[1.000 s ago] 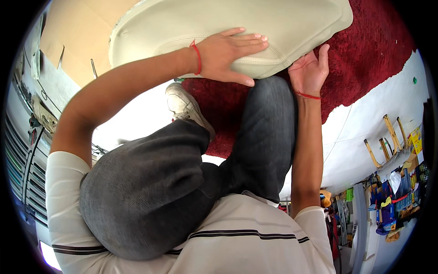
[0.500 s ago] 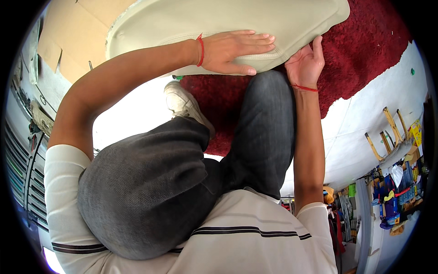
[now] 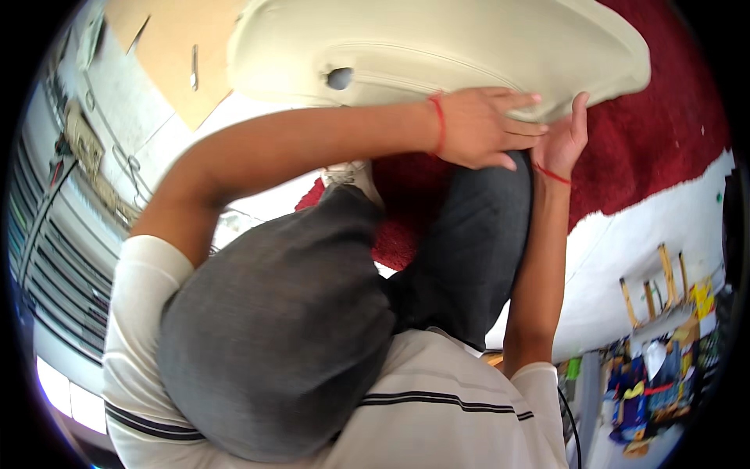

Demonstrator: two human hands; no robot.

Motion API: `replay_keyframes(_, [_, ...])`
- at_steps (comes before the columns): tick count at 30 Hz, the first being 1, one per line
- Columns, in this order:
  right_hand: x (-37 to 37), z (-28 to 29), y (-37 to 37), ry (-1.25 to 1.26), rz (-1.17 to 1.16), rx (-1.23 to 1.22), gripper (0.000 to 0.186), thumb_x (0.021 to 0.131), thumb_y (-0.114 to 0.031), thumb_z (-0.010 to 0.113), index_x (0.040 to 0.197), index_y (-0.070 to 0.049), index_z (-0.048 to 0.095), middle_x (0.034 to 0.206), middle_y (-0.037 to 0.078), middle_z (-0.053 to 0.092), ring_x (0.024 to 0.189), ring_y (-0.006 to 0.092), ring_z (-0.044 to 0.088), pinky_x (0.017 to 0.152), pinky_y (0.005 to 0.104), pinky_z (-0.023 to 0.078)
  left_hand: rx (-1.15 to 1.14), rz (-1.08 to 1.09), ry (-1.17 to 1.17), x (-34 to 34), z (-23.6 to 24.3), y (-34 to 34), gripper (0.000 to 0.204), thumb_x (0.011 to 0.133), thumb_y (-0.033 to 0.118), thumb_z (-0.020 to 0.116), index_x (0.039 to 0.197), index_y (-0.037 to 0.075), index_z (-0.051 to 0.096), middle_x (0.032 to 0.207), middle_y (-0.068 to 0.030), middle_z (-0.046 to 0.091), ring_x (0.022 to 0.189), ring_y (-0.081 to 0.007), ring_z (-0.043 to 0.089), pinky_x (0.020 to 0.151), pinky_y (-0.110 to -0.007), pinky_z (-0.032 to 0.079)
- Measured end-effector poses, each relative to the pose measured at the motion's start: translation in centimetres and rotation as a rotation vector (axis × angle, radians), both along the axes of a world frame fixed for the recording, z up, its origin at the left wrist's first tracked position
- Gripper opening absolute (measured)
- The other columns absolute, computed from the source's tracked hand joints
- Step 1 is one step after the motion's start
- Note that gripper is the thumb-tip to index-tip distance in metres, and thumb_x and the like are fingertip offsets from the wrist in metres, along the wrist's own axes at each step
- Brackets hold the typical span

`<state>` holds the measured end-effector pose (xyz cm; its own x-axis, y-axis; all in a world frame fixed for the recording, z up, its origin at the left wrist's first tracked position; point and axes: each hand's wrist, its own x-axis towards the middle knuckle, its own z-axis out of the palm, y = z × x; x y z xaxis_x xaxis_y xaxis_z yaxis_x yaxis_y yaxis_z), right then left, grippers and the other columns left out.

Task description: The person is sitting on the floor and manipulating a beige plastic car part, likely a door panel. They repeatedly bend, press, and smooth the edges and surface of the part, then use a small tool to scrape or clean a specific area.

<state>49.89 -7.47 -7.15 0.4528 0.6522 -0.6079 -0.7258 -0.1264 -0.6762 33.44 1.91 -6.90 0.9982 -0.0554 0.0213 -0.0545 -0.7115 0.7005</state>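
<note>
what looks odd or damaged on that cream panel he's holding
Nothing looks clearly damaged. The cream moulded panel lies tilted over the red carpet, with the left hand flat on its near edge and the right hand gripping that edge from below. The round hole in it looks neat-edged, not broken.

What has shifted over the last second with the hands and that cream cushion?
The left hand slid rightward along the near edge of the cream cushion until its fingertips nearly meet the right hand, which still grips that edge from below. A round hole in the cushion's face has come into view. The red carpet, raised knees and red wrist threads are as before.
</note>
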Motion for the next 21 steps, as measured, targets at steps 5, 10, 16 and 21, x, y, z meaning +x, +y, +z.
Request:
replay_keyframes(5, [-0.7,1.2,-0.8,-0.07,0.124,-0.206,0.047,0.106,-0.017,0.064,0.146,0.004,0.051,0.141,0.013,0.062,0.127,0.023,0.06,0.107,0.0363,0.048,0.015,0.297,0.222,-6.6,-0.3,2.1,0.063,0.101,0.044,0.061,0.156,0.016,0.049,0.16,-0.008,0.05,0.147,-0.0338,0.047,0.121,-0.048,0.038])
replay_keyframes(10, [0.6,8.0,-3.8,-0.891,0.849,-0.77,0.037,0.103,-0.024,0.068,0.126,0.004,0.07,0.11,0.015,0.078,0.1,0.0173,0.073,0.093,0.0292,0.054,0.15,0.461,0.425,-24.2,0.0,8.1,0.055,0.108,0.029,0.051,0.16,0.015,0.046,0.17,-0.01,0.036,0.157,-0.0315,0.032,0.129,-0.048,0.024])
replay_keyframes(16, [-4.4,5.5,-2.3,-1.569,1.372,-0.153,0.067,0.104,-0.039,0.058,0.153,0.005,0.044,0.157,0.024,0.046,0.148,0.0367,0.041,0.122,0.061,0.023,0.267,0.781,0.418,-27.0,-3.4,3.1,0.079,0.107,0.052,0.05,0.169,0.012,0.022,0.175,-0.0096,0.024,0.163,-0.0271,0.018,0.13,-0.049,0.011])
replay_keyframes(21, [-12.1,3.9,0.3,-1.678,1.348,-0.203,0.088,0.097,-0.052,0.064,0.155,0.008,0.036,0.157,0.03,0.039,0.151,0.045,0.032,0.121,0.0663,0.021,0.334,0.989,0.437,-25.6,-4.9,0.5,0.08,0.107,0.06,0.045,0.169,0.014,0.022,0.175,-0.0095,0.023,0.162,-0.026,0.018,0.13,-0.05,0.013])
